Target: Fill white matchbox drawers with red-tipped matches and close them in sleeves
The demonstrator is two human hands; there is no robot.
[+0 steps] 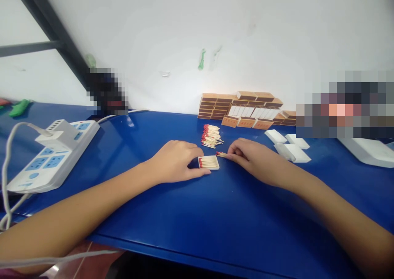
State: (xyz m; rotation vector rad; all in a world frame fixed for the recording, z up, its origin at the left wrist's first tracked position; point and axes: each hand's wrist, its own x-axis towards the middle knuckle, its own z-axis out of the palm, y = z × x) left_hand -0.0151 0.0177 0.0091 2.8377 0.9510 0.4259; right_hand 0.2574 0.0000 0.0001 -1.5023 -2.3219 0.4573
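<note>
My left hand (180, 161) grips the left end of a small white matchbox tray (218, 163) between thumb and fingers. Red-headed matches (208, 163) lie inside the tray, their heads to the left. Just right of the tray, my right hand (246, 155) pinches a few matches (222, 154), their red heads pointing left towards the tray. Behind the tray, a loose pile of matches (211, 136) rests on the blue table (197, 213).
Stacked matchboxes (215, 105) line the wall at the back. Several white trays (292, 151) lie right of my right hand. A power strip (52, 158) with a white cable sits at the left. Two areas at the back are pixelated.
</note>
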